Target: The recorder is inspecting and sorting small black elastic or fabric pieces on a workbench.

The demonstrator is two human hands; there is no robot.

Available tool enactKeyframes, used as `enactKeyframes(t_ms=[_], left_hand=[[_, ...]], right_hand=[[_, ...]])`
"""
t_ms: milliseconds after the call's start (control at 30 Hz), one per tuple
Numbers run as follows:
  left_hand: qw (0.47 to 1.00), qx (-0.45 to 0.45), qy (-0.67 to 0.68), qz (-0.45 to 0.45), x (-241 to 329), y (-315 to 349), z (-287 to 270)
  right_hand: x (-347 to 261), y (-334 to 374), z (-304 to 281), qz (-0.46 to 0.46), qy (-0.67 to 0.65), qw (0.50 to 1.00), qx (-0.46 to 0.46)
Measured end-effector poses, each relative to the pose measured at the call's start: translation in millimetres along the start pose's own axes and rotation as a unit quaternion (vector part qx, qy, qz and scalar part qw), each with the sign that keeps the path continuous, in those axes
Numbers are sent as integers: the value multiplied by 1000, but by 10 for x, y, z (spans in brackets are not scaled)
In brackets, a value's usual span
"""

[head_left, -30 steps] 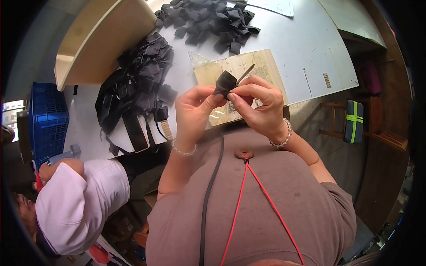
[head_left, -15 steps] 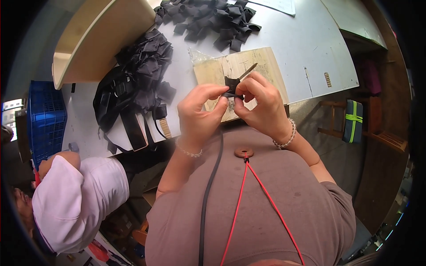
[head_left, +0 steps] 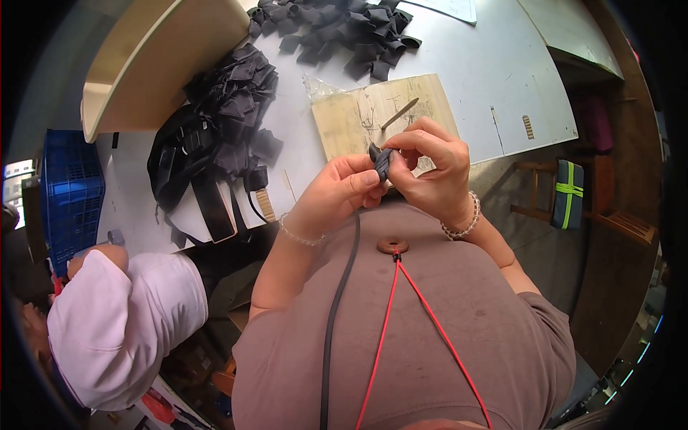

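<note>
Both hands meet over a board, pinching a small dark fabric piece [head_left: 383, 166] that looks folded into a loop or knot. My left hand [head_left: 335, 188] grips its lower left side between thumb and fingers. On the upper right side, my right hand [head_left: 435, 170] pinches the same piece. A slim, dark, pointed tool [head_left: 400, 113] sticks out beyond the right fingers; its other end is hidden, and whether the hand holds it cannot be told. Beneath lies the worn pale wooden board [head_left: 337, 129], marked with dark scratches.
Dark fabric pieces lie in a far heap [head_left: 344, 36] and a left pile [head_left: 233, 107] beside a black strap [head_left: 213, 208]. A curved beige panel [head_left: 165, 64] stands on the white table [head_left: 516, 93]. A co-worker in a pale top [head_left: 129, 322] is at left, near a blue crate [head_left: 72, 186].
The fabric piece has gone from spread open to bunched and folded, nearer my body. My left hand has moved right and closed in on it; the right fingers have shifted their pinch.
</note>
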State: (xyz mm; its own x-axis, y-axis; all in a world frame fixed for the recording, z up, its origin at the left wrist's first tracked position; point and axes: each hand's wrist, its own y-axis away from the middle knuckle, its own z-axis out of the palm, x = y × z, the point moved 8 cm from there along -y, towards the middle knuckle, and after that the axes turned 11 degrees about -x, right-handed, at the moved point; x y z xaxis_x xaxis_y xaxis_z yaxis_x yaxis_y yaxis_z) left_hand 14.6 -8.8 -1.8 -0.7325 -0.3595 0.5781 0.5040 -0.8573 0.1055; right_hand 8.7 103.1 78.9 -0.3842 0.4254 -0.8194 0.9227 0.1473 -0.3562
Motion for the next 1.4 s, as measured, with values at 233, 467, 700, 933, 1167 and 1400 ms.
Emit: enactKeyframes(t_ms=[233, 467, 700, 933, 1167, 1400], left_hand=[[988, 65, -95, 101, 205, 17, -199], [948, 114, -257, 151, 361, -11, -108], [941, 149, -278, 126, 353, -7, -173], [983, -80, 160, -29, -141, -184, 84], [983, 75, -159, 50, 184, -137, -90], [962, 137, -224, 76, 186, -115, -228]], right_hand=[[345, 51, 218, 128, -316, 935, -98], [517, 217, 494, 234, -550, 788, -150], [417, 100, 68, 102, -168, 979, -49], [231, 51, -85, 34, -121, 991, -50], [545, 155, 16, 175, -383, 905, -57], [632, 201, 300, 250, -622, 739, -71]])
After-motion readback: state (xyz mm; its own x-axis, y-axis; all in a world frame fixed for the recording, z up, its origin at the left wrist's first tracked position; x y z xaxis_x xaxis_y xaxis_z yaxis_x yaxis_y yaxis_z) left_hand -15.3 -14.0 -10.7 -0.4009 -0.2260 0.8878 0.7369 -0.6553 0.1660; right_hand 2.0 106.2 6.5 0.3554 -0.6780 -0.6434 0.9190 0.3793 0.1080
